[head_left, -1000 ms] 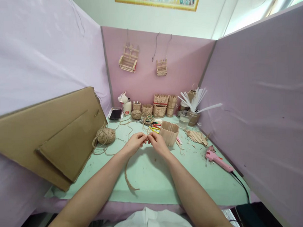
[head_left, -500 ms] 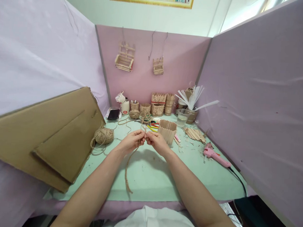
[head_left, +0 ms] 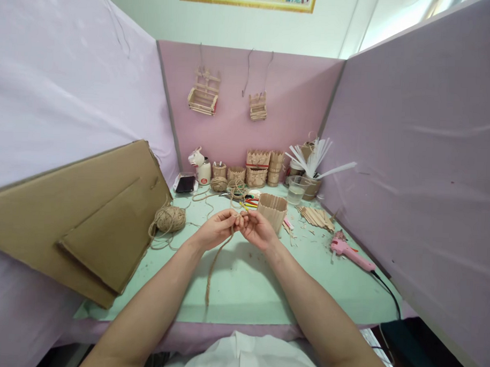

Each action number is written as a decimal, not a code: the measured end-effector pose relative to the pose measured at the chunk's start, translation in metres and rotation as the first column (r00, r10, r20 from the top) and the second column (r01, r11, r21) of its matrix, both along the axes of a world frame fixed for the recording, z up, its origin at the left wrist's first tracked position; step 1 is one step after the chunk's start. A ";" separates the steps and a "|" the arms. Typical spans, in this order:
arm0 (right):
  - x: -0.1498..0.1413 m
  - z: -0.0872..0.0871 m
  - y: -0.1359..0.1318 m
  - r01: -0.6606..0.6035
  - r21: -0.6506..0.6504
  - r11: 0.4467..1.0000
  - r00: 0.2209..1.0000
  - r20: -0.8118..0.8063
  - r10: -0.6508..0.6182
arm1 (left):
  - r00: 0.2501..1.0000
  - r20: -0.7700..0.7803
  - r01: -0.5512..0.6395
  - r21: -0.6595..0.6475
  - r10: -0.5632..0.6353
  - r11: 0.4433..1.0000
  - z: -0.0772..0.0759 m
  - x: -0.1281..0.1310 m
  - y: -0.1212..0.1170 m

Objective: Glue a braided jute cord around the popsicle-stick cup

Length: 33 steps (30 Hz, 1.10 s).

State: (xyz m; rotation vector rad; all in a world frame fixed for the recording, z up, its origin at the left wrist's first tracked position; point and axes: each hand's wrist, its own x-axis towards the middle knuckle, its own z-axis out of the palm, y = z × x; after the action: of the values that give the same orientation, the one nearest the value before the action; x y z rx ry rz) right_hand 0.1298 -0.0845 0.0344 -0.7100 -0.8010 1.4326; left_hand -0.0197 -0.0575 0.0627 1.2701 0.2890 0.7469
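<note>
My left hand (head_left: 217,229) and my right hand (head_left: 257,229) meet above the green table (head_left: 245,285), fingertips pinched together on a braided jute cord (head_left: 213,268). The cord hangs from the pinch down toward the table's front edge. Just behind my right hand stands an open box of wooden sticks (head_left: 272,211). A ball of jute twine (head_left: 169,219) lies to the left of my left hand, its loose strands trailing over the table.
A cardboard sheet (head_left: 79,215) leans at the left. A pink glue gun (head_left: 349,252) with a black cable lies at the right, beside loose sticks (head_left: 316,218). Stick baskets, a plastic cup (head_left: 295,190) and a pot of white strips line the back wall.
The cord's hanging end has straightened and swung slightly; my hands have stayed pinched together at the same place, with my fingers shifting on the cord.
</note>
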 end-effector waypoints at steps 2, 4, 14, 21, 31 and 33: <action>-0.001 0.000 0.000 -0.006 -0.003 1.000 0.999 0.036 0.007 | 1.000 -0.005 0.017 0.018 -0.017 1.000 0.000 0.000 -0.002; -0.002 0.000 0.002 -0.004 0.014 1.000 0.998 0.061 0.003 | 1.000 0.003 0.028 0.022 -0.028 0.999 -0.001 0.000 -0.003; -0.003 -0.013 0.003 0.424 0.120 0.897 0.701 0.583 -0.410 | 0.908 -0.104 -0.396 0.099 0.406 0.913 -0.013 0.012 0.008; -0.009 -0.016 -0.006 0.413 0.384 0.826 0.351 0.770 -0.533 | 0.761 -0.111 -0.532 0.458 0.639 0.712 -0.018 0.012 0.008; -0.008 -0.013 -0.012 0.197 0.748 0.634 0.217 0.597 -0.772 | 0.720 -0.104 -0.484 0.632 0.686 0.605 -0.018 0.015 -0.001; -0.007 -0.012 -0.013 0.204 0.749 0.631 0.199 0.599 -0.776 | 0.726 -0.104 -0.461 0.659 0.680 0.594 -0.019 0.015 -0.002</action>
State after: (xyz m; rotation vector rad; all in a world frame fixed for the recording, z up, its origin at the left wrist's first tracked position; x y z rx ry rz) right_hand 0.1231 -0.0978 0.0228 -1.2022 -1.5356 -0.0381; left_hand -0.0043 -0.0591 0.0437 1.9630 0.8533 1.2440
